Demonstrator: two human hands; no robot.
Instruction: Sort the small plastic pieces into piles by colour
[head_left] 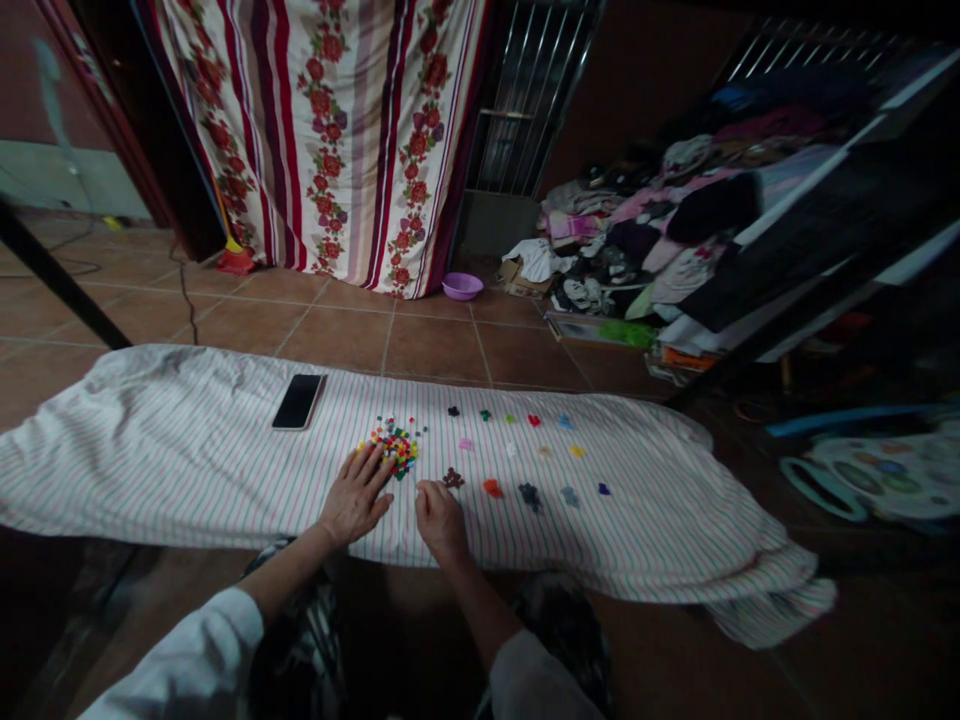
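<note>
A mixed heap of small coloured pieces (pixel 403 450) lies on the striped cloth (pixel 225 460). My left hand (pixel 356 498) rests with spread fingers on the heap's left side. Just right of the heap, my right hand (pixel 441 515) is closed, its fingers curled; whatever it may hold is hidden. Beside it sits a small brown cluster (pixel 453 478). Further right are small single-colour groups in rows, among them orange (pixel 492 488), dark grey (pixel 530 496), pink (pixel 466 444), red (pixel 534 420), yellow (pixel 577 451) and purple (pixel 604 489).
A phone (pixel 298 402) lies on the cloth, left of the heap. Beyond the cloth are a tiled floor (pixel 345 335), a purple basin (pixel 463 286) and a flowered curtain (pixel 322 140). Piled clothes (pixel 637 230) fill the back right.
</note>
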